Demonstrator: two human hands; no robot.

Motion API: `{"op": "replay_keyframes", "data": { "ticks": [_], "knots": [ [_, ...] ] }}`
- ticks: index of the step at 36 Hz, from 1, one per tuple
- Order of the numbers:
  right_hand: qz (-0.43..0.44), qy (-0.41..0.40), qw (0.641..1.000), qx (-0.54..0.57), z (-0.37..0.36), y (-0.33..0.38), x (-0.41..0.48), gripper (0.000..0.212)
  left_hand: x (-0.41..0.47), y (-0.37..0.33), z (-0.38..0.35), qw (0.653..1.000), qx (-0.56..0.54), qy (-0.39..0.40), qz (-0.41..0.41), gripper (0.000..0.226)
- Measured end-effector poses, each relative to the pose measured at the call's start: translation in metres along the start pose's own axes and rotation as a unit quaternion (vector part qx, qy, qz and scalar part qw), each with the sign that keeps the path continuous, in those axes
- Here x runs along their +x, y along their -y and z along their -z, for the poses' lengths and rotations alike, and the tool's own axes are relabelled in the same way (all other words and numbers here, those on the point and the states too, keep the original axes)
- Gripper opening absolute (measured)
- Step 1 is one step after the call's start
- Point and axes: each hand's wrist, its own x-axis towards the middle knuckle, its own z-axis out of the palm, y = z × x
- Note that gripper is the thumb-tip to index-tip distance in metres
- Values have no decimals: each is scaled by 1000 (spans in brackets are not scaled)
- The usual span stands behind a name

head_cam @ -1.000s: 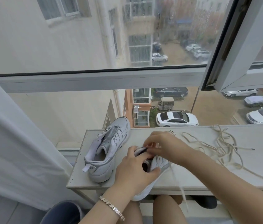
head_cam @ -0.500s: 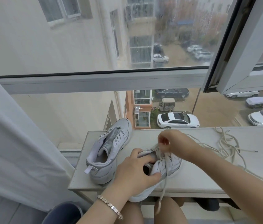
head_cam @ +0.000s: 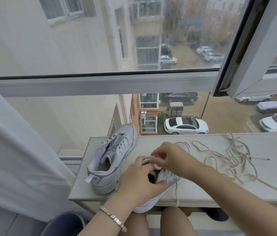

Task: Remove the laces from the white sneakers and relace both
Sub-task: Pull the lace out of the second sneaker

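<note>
— So, how far along is it?

— Somewhere near the middle, I judge; the far sneaker lies on the counter by the window, its eyelets bare as far as I can see; a loose lace sprawls in a tangle to the right, well apart from it.

— And the other shoe?

— The near sneaker sits at the counter's front edge, heel out over it; the left hand has its grip wrapped round the collar, steadying it; the right hand has a narrow grip, fingertips pinched at the top of the throat, on lace or tongue I cannot tell; a hanging lace trails from the shoe over the edge.

— What is left, then?

— Whether that lace is coming out or going in, I cannot say; either way the far sneaker wants lacing; the near one is unfinished.
</note>
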Motion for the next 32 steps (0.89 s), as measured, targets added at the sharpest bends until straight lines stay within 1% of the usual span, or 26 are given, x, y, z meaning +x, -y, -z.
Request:
{"op": "replay_keyframes", "data": {
  "ticks": [4,9,11,13,15,17,19,22,24,25,26,28,29,30,32],
  "knots": [
    [-24,20,999,-18,8,2,6,16,-1,-1,0,1000,-5,3,2,47],
    [-21,17,989,-146,7,0,2,23,-1,-3,0,1000,3,10,7,45],
    [-18,21,985,-170,5,-3,-1,25,-1,-3,1,1000,2,11,5,45],
    [-40,20,991,-130,8,-8,-3,22,-1,-3,1,1000,2,12,3,45],
    [-78,-6,994,-76,16,-17,-7,16,-1,-3,2,1000,-3,13,4,42],
    [-113,-53,992,-8,30,-27,-11,21,-1,-3,2,1000,-8,15,7,41],
    [-127,-64,989,41,42,-34,-15,28,0,-4,2,1000,-8,17,5,41],
    [-167,7,985,38,43,-35,-19,27,1,-5,1,1000,-11,12,5,41],
    [-185,49,982,0,34,-31,-18,20,1,-4,1,1000,-9,10,5,41],
    [-177,49,982,-36,30,-27,-18,13,1,-4,0,1000,-7,10,6,42],
    [-153,33,986,-64,26,-23,-17,15,1,-4,0,1000,-5,9,8,42],
    [-77,-4,995,-71,18,-14,-14,34,1,-5,-1,1000,0,8,12,43],
    [-43,-11,997,-61,16,-9,-12,36,1,-5,-1,1000,4,6,14,44],
    [-21,-5,998,-55,14,-3,-10,35,1,-5,-1,1000,6,5,16,44],
    [-10,24,997,-67,11,2,-5,32,1,-6,0,1000,9,4,16,44]
  ]
}}
